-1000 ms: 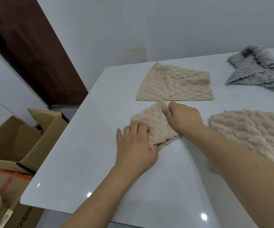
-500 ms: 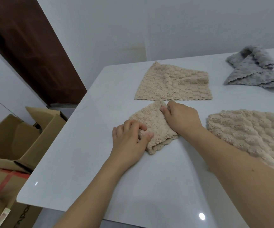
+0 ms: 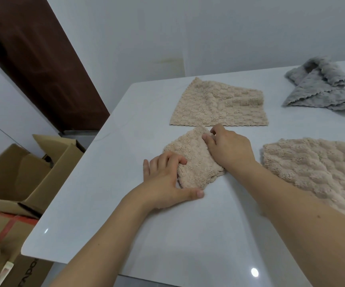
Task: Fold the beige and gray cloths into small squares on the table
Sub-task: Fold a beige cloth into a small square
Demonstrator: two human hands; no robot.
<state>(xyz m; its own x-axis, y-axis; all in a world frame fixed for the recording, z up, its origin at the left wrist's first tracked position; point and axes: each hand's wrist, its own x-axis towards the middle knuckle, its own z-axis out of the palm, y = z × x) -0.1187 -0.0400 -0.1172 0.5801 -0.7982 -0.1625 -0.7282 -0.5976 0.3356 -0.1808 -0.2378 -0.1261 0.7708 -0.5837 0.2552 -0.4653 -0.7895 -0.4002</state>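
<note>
A small folded beige cloth (image 3: 195, 162) lies on the white table (image 3: 188, 235), turned like a diamond. My left hand (image 3: 165, 181) grips its left side, with fingers curled over the edge and the thumb stretched along the near corner. My right hand (image 3: 229, 150) rests on the cloth's right side, its bent fingertips at the far corner. A second beige cloth (image 3: 219, 106) lies flat just behind. A larger beige cloth (image 3: 316, 168) is spread at the right, partly under my right forearm. A gray cloth (image 3: 322, 88) sits crumpled at the far right.
Open cardboard boxes (image 3: 22, 179) stand on the floor beyond the table's left edge. A dark brown door (image 3: 39, 59) and a white wall close the far side. The table's near edge runs just below my forearms.
My left hand shifted from lying over the cloth's near corner to its left edge, then spread its thumb along the near corner. The right hand stayed on the cloth.
</note>
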